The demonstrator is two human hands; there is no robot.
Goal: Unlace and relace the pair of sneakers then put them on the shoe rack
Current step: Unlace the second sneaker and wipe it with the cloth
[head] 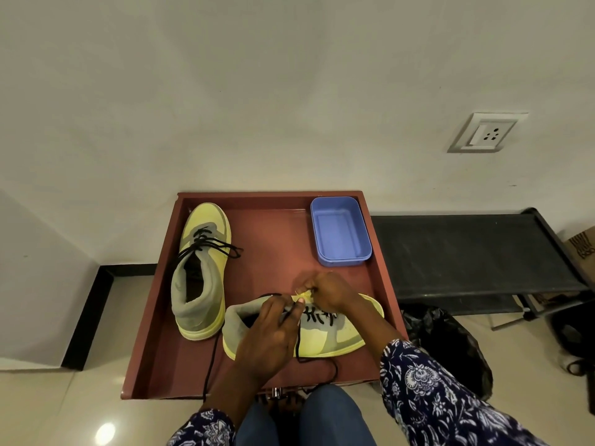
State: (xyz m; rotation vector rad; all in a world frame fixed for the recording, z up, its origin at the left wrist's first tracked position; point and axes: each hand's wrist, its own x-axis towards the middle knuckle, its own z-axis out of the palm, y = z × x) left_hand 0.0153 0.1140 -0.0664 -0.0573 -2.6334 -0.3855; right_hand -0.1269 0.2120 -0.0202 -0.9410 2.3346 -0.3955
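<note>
Two yellow-green sneakers are sitting on a reddish-brown table [380, 278] with a raised rim, which is keeping the work contained in front of the seated person. At the left, the far sneaker [201, 272] is standing upright with its toe pointing away, its black lace threaded only through the front eyelets and its ends loose, probably parked while the other one is being handled. Nearer the person, the near sneaker [322, 333] is lying across the table, toe to the right, so its eyelets are facing both hands. The left hand [267, 336] is pinching the black lace [301, 341] near the collar, seemingly holding it taut. The right hand [331, 292] is pinching the eyelet flap, likely steadying it. A blue tub [339, 231] is sitting behind. The dark shoe rack [467, 252] is waiting just right of the table.
</note>
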